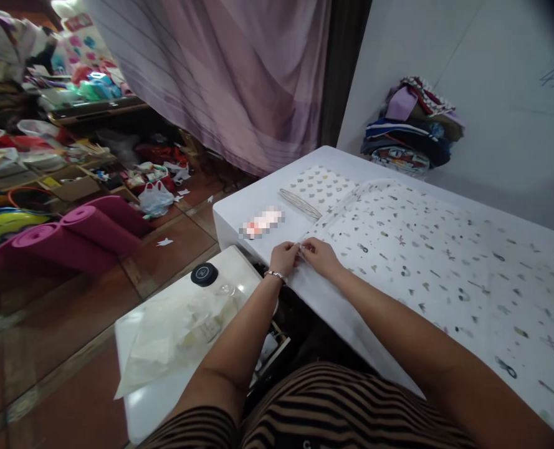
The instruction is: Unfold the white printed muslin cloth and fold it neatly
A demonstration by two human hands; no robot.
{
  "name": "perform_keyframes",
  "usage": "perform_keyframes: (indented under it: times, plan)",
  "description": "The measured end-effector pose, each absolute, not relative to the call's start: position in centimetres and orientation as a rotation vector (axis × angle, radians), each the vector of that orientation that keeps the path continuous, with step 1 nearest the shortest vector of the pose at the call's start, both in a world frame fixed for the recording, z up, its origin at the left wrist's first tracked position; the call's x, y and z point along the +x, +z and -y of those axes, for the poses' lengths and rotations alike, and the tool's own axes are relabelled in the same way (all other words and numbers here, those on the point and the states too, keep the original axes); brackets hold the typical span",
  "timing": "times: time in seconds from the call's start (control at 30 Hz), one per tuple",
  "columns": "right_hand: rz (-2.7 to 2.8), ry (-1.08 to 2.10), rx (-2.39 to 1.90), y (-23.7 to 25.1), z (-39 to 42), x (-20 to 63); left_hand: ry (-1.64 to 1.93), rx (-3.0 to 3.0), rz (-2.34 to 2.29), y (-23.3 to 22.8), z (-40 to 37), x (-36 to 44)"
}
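Observation:
My left hand (283, 257), with a bracelet on its wrist, is closed in a pinch on the near left edge of a large white printed cloth (421, 262). Right beside it, my right hand (322, 257) pinches the same edge, fingertips almost touching the left ones. The cloth lies spread over a white table (232, 209) and carries small scattered motifs. Just beyond my hands is a smaller patterned cloth piece (326, 184), with a beige folded strip (300, 204) along its near left side. What exactly sits between my fingertips is too small to make out.
A low white stand (141, 411) at left holds a black round lid (204, 274) and crumpled pale sheets (174, 330). A pixelated item (262, 222) lies on the table. Folded clothes (407, 134) are stacked by the wall. Pink rolled mats (94, 231) and clutter cover the floor.

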State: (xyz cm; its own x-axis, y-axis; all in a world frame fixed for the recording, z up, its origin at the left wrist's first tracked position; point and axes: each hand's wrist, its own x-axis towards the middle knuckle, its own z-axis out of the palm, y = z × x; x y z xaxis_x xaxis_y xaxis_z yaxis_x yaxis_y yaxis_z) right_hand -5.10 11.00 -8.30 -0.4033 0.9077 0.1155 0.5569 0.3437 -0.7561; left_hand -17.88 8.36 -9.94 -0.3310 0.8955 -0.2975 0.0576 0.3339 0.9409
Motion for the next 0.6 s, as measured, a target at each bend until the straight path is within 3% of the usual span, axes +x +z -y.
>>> perform_keyframes:
  times: [0.6]
  plan:
    - [2.014,0.751,-1.068,-9.0,-10.5,-5.9,1.139,0.920,-1.580,-8.4,-7.1,-19.0]
